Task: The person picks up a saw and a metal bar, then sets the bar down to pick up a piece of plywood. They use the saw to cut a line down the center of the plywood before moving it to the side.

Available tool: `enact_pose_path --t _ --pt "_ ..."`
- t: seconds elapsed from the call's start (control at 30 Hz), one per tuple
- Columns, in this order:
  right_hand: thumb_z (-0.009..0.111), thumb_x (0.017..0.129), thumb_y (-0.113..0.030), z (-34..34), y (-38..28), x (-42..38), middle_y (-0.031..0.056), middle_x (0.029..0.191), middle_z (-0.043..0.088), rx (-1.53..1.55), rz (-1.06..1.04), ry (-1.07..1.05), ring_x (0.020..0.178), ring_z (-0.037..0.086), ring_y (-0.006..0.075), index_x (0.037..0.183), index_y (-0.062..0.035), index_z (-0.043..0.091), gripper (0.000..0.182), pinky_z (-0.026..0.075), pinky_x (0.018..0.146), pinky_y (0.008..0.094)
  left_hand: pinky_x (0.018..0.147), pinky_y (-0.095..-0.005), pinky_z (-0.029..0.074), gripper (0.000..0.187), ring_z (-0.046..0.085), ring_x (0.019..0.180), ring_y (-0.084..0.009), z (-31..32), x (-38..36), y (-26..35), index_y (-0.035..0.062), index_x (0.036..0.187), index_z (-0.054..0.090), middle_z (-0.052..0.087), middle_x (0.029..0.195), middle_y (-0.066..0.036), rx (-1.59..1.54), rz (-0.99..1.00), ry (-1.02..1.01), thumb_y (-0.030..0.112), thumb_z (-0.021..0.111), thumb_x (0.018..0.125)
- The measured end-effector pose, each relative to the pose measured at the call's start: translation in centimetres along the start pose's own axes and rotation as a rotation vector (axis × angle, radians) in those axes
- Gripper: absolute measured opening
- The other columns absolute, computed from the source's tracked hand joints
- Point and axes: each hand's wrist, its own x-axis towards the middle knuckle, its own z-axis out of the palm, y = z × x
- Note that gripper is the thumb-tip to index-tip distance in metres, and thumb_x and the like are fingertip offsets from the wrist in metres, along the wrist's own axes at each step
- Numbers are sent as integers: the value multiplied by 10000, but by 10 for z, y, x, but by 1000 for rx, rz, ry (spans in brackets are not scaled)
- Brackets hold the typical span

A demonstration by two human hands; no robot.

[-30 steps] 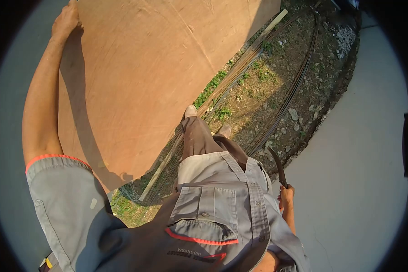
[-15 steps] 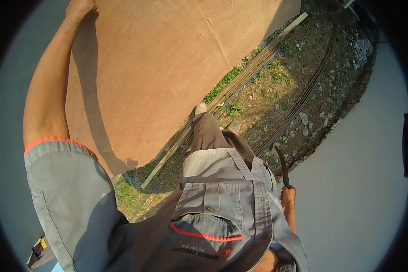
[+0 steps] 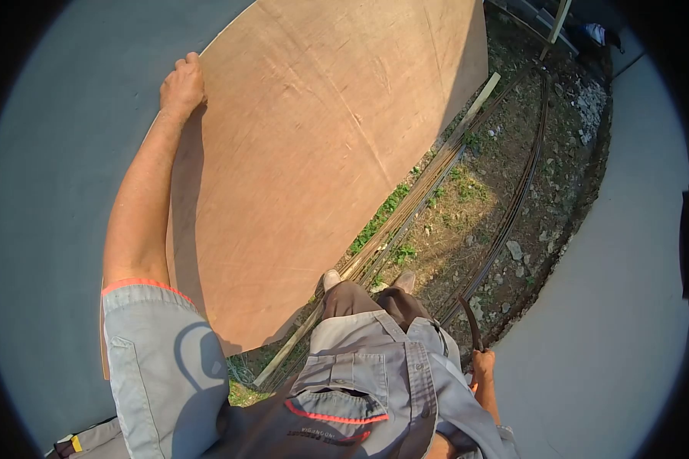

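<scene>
My left hand (image 3: 182,86) grips the upper left edge of a large brown wooden sheet (image 3: 306,153), with the fingers curled over the edge. The sheet stands in front of me and left of my legs, its lower edge near the ground. Low on the right, my right hand (image 3: 483,362) is closed round the end of a dark curved tool (image 3: 473,323). The tool's far end points up and away from me, over the dirt.
Long thin rods (image 3: 429,174) and a wooden strip (image 3: 287,353) run along the ground by my shoes (image 3: 332,280). Another rod bundle (image 3: 524,183) curves over stony dirt. Grey walls (image 3: 612,306) flank both sides. A grey and yellow item (image 3: 75,444) shows at lower left.
In the view, my left hand and arm have shifted right and down, still on the sheet's edge. The sheet's lower end appears lower. My right hand and the tool sit slightly lower.
</scene>
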Motion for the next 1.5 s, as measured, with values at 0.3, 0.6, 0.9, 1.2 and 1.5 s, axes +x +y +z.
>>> enact_pose_path --t 0.3,0.6,0.9,1.2,1.5 --pt "600 781 -72 74 -19 -2 273 917 738 35 -143 358 868 753 420 1046 66 703 317 584 773 470 931 -487 596 471 683 1127 -419 -6 -4 8 20 1175 499 621 1205 -231 -83 37 0 22 791 805" --pt "744 851 -171 147 -58 -63 247 861 735 13 -287 398 749 747 352 1023 78 713 304 583 661 461 932 -466 603 527 692 1121 -410 -1 2 9 5 1216 505 625 1226 -243 -124 89 12 48 819 795" --pt "693 925 -139 183 -61 -120 141 712 686 328 -49 232 641 700 257 1041 63 718 235 535 567 416 930 -457 608 550 706 1114 -405 7 13 3 -9 1208 533 664 1204 -262 -188 182 30 93 856 775" --pt "632 978 -94 152 -241 -241 42 797 638 737 -550 231 583 608 140 1429 -61 571 456 504 528 331 993 -487 565 615 684 1181 -392 -29 35 0 -25 1202 572 718 1203 -243 -285 160 -186 373 868 838" --pt "503 1065 -96 132 -443 -243 23 764 536 947 -786 -114 594 571 109 1610 -60 322 576 523 527 302 924 -500 565 646 691 1102 -390 -27 80 14 -54 1200 595 711 1135 -240 -416 264 -249 413 854 836"
